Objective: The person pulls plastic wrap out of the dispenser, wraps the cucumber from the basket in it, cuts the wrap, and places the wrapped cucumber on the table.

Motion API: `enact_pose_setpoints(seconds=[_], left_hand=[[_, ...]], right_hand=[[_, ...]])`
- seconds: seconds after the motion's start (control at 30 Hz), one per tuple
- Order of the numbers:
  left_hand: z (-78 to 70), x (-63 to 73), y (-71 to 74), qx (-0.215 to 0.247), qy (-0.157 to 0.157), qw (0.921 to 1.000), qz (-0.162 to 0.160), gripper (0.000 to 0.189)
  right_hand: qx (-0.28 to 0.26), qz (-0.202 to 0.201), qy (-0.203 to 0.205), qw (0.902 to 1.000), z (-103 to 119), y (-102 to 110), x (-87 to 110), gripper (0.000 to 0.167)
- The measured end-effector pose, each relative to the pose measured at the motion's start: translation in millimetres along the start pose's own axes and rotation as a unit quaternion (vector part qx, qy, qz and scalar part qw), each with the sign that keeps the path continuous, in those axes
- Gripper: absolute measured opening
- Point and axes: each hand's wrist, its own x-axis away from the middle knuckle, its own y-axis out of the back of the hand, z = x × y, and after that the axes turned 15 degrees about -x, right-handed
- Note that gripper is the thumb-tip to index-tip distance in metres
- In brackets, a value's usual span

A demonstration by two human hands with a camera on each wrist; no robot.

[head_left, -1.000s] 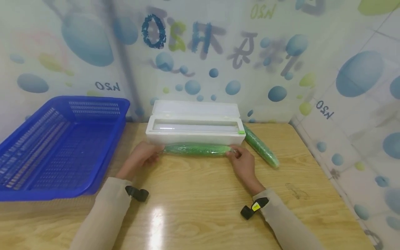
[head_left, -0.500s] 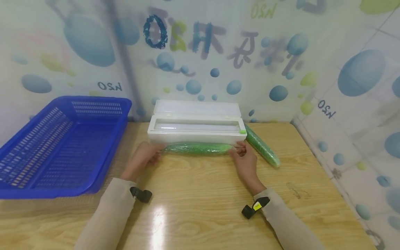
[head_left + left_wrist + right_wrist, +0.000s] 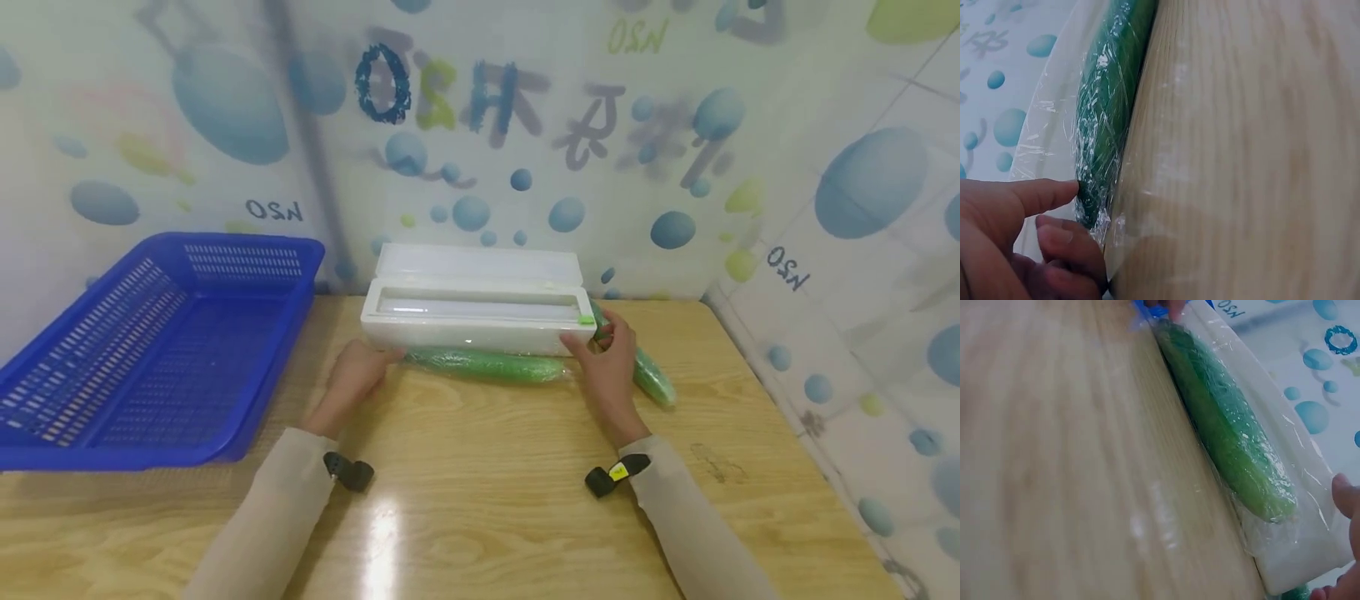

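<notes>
A cucumber (image 3: 487, 367) in clear cling film lies along the front of a long white cling film box (image 3: 480, 337), whose lid stands raised. My left hand (image 3: 358, 371) holds the cucumber's left tip; in the left wrist view its fingers (image 3: 1047, 194) lie at the film-covered end. My right hand (image 3: 609, 358) is curled at the box's right end, thumb on the front face and fingers by the side, close below a green slider (image 3: 585, 320). Behind that hand and partly hidden by it lies a second wrapped cucumber (image 3: 654, 379).
A blue plastic basket (image 3: 273, 367) stands on the left of the wooden table (image 3: 480, 500). Behind the box rises a wall (image 3: 465, 150) printed with bubbles, and another wall borders the right side. Film creases glint over the wood in the right wrist view.
My right hand has let go of the cucumber's right end and moved up and right to the box's end. The left hand stays at the left tip. The view has shifted slightly.
</notes>
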Motion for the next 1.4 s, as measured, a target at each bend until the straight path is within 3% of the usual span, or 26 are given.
enact_pose_setpoints(seconds=[0.13,0.2,0.27,0.37,0.43,0.5,0.67,0.87,1.0,1.2,1.3,1.4], left_hand=[[-9.0,4.7,-2.3,-0.055,-0.009,0.9975,-0.044,0.039],[-21.3,9.1,-0.8,-0.065,-0.033,0.9950,-0.068,0.037],[-38.5,13.3,1.9,-0.059,-0.092,0.9890,-0.100,0.033],[-68.8,18.0,4.7,-0.036,-0.205,0.9700,-0.125,0.032],[-88.5,19.2,3.0,-0.023,-0.273,0.9539,-0.122,0.032],[-107.4,18.8,-2.3,-0.017,-0.315,0.9431,-0.105,0.029],[-143.7,6.5,-31.0,-0.001,-0.379,0.9227,-0.069,0.016],[-172.8,-16.3,-66.1,0.077,-0.432,0.8945,-0.087,0.005],[-187.2,-24.5,-81.2,0.072,-0.439,0.8938,-0.055,0.007],[-205.6,-28.4,-94.1,0.011,-0.416,0.9088,0.035,0.016],[-210.1,-29.0,-97.5,-0.019,-0.404,0.9132,0.045,0.017],[-213.0,-29.5,-99.1,-0.049,-0.404,0.9128,0.040,0.020]], right_hand=[[0.006,0.012,-0.004,0.9999,-1.8,-0.9,-5.4,0.078],[0.010,0.013,0.003,0.9999,-2.6,-1.2,-7.8,0.075],[0.016,0.009,0.008,0.9998,-3.1,-1.3,-10.1,0.072],[0.027,0.000,0.009,0.9996,-4.5,-1.2,-12.8,0.071],[0.030,-0.005,0.011,0.9995,-5.7,-1.0,-14.6,0.070],[0.027,-0.008,0.017,0.9995,-7.1,-0.6,-16.2,0.069],[0.019,-0.006,0.033,0.9993,-11.7,1.0,-19.0,0.066],[0.022,0.001,0.040,0.9989,-18.2,2.8,-20.5,0.060],[0.023,0.018,0.053,0.9982,-20.5,2.5,-19.6,0.059],[0.004,0.021,0.065,0.9976,-21.3,4.0,-22.0,0.055],[0.002,0.030,0.066,0.9973,-21.5,5.1,-22.9,0.053],[-0.002,0.038,0.066,0.9971,-22.0,6.1,-23.4,0.052]])
